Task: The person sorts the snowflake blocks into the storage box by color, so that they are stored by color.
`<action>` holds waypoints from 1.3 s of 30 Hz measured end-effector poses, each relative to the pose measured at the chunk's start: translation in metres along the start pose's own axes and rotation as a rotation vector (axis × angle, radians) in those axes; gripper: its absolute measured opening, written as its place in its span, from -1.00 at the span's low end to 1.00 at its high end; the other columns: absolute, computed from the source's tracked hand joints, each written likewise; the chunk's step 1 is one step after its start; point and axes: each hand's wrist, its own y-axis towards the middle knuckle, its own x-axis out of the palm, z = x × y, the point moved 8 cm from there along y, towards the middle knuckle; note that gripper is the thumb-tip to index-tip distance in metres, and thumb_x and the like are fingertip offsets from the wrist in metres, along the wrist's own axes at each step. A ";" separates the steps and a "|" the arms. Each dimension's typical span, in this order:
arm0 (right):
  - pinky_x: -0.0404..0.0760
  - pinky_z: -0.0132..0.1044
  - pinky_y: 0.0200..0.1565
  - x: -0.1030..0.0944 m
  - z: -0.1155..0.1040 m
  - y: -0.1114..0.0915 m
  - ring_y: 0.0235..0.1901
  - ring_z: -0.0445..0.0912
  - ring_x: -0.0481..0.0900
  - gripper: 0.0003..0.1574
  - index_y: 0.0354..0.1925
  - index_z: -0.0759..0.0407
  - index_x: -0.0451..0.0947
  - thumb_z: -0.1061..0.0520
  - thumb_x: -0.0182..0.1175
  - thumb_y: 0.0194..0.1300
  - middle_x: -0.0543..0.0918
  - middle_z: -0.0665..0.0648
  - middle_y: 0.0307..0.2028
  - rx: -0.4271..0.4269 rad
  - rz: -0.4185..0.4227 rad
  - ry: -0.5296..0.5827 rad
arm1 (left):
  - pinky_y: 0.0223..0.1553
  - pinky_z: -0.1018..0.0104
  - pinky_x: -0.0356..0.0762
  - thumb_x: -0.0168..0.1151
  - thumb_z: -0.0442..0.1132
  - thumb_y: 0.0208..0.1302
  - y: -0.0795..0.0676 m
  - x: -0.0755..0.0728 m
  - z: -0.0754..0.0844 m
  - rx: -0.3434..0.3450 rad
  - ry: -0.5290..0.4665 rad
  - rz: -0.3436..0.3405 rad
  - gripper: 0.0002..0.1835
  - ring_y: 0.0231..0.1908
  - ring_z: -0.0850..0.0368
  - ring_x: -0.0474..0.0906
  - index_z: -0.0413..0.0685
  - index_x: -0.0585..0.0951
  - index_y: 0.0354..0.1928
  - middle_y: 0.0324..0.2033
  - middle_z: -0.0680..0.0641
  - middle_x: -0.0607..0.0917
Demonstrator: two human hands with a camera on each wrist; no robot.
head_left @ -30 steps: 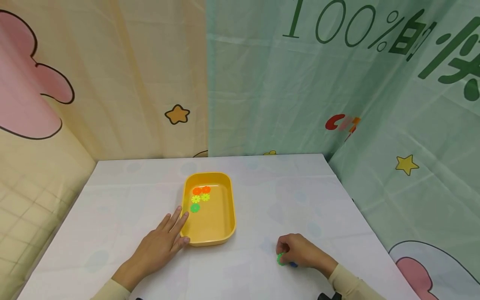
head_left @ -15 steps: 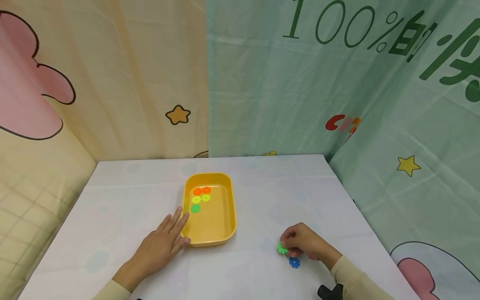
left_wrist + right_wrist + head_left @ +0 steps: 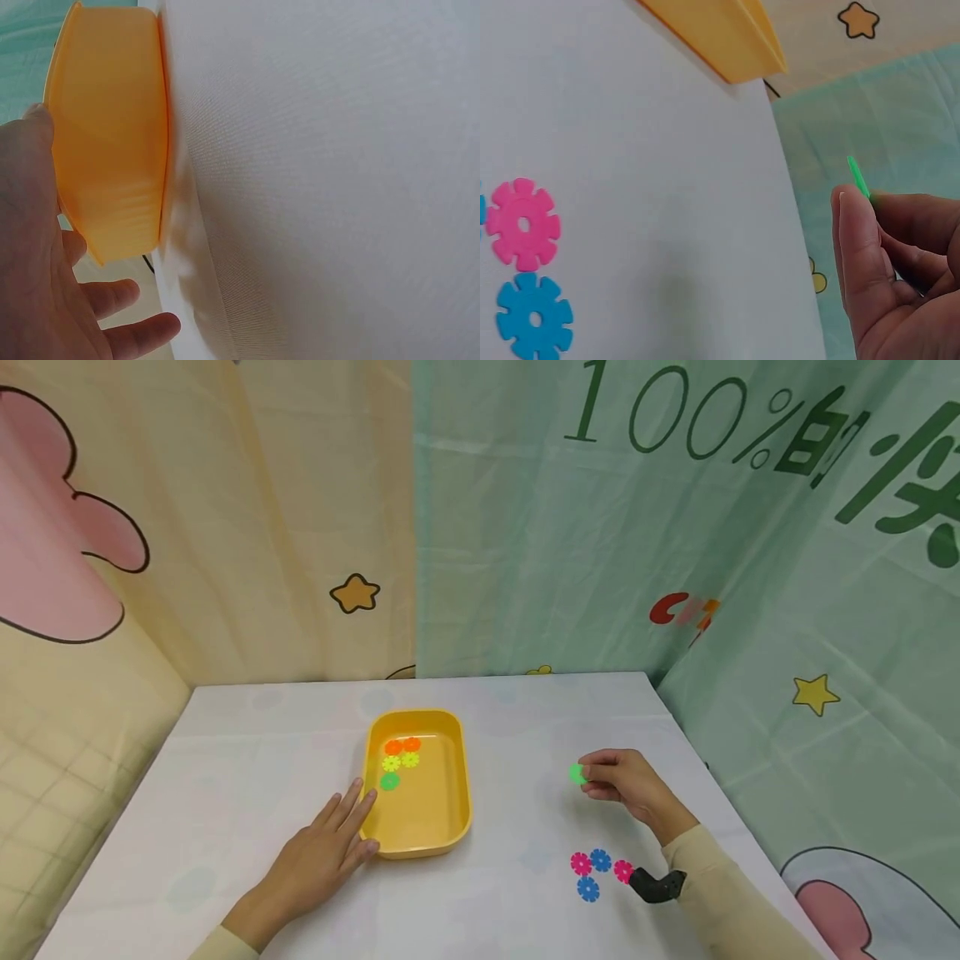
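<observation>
Between thumb and fingers, my right hand (image 3: 628, 783) pinches a green notched plastic disc (image 3: 577, 774), held above the table right of the tray. The right wrist view shows this green disc (image 3: 858, 175) edge-on. My left hand (image 3: 318, 852) lies with straight, spread fingers against the near left rim of a yellow tray (image 3: 431, 818); in the left wrist view its thumb and a finger touch the tray's rim. Inside the tray lie two orange discs (image 3: 393, 747), two yellow discs (image 3: 391, 763) and a green disc (image 3: 389, 782).
Near the right forearm, two pink discs (image 3: 581, 863) and two blue discs (image 3: 588, 889) lie on the white table (image 3: 510, 893). A black wrist camera mount (image 3: 656, 887) sits by the right sleeve and hangs close to one pink disc. Printed curtains stand behind the table.
My right hand has lifted the green disc off the table and moved it away from me, uncovering the pink and blue discs. The left hand and the tray stay in place.
</observation>
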 end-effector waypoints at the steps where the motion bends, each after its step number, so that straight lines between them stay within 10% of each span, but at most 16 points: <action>1: 0.74 -0.30 -0.19 -0.002 -0.004 0.002 -0.28 -0.01 0.79 -0.57 0.16 0.46 0.54 0.20 0.27 0.44 0.70 0.24 -0.16 -0.008 0.008 0.007 | 0.02 -0.34 0.56 0.05 0.21 0.52 0.000 -0.001 0.000 0.000 0.000 0.000 -0.25 0.45 -0.40 0.23 0.05 0.21 0.59 0.60 -0.15 0.09; 39: 0.72 -0.40 -0.29 0.063 -0.090 0.063 -0.46 -0.21 0.68 -0.64 0.11 0.46 0.56 0.28 0.24 0.43 0.70 0.10 -0.34 -0.063 -0.100 0.122 | -0.01 -0.34 0.58 0.05 0.23 0.51 0.001 -0.002 0.001 -0.004 0.013 -0.003 -0.24 0.45 -0.38 0.24 0.06 0.21 0.59 0.60 -0.14 0.09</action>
